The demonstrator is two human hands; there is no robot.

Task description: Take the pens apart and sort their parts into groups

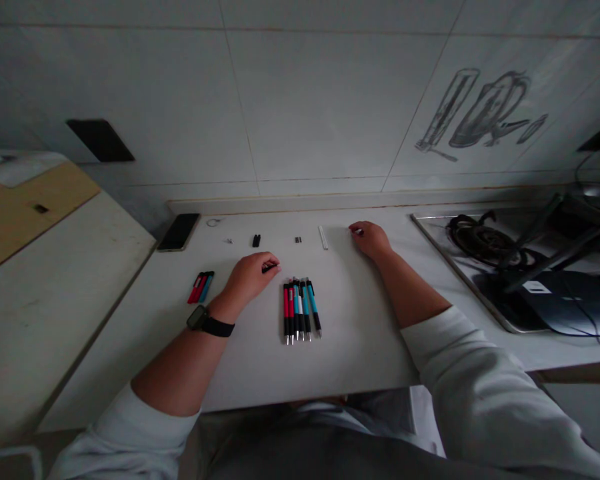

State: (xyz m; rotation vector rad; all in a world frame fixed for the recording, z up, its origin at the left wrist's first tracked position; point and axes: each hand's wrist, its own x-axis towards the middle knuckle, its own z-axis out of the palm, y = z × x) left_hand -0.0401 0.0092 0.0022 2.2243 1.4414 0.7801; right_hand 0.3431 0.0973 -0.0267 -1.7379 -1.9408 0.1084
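Note:
My left hand [253,275], with a watch on its wrist, is closed on a small black tube-like piece [269,268] above the table, left of a row of pens. Farther right, my right hand [371,240] is pinched near the back of the table; whatever its fingers hold is too small to name. Several click pens [301,310] with red, blue and white barrels and black grips lie side by side between my forearms. Behind them are white refill-like sticks [323,238], tiny dark pieces [298,240], black grip-like pieces [257,241] and small silvery parts [229,241]. Red and blue pen barrels [201,287] lie beside my left wrist.
A phone [179,232] lies at the back left of the white table [350,347], near a thin ring [213,222]. On the right, a gas hob [485,243] carries a dark flat device [560,300] and black metal legs. A tiled wall [320,107] closes off the back.

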